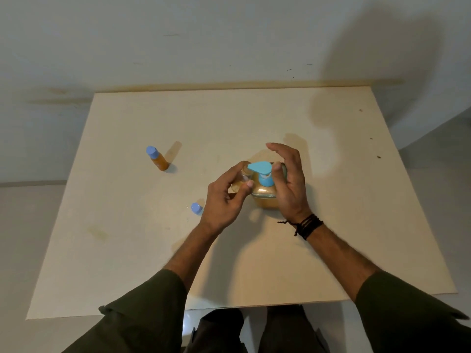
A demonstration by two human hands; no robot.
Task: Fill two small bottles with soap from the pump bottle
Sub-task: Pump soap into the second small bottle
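- Left hand point(224, 200) pinches the open small bottle point(244, 175) between thumb and fingers and tucks its mouth right under the blue pump spout point(258, 167).
- Right hand point(288, 182) hangs beside the pump bottle point(265, 197), fingers loosely spread, thumb close to the pump head; whether it is actually pressing, I cannot tell.
- Over on the far left, a capped bottle point(158, 159) stands full of amber soap, so one looks done already.
- A loose blue cap point(196, 208) waits on the board point(127, 250), near the left wrist.
- The risk now: if the narrow mouth drifts off the spout, soap lands on fingers or board.
- A hard push with nothing bracing the pump bottle could tip it or jolt the small one.
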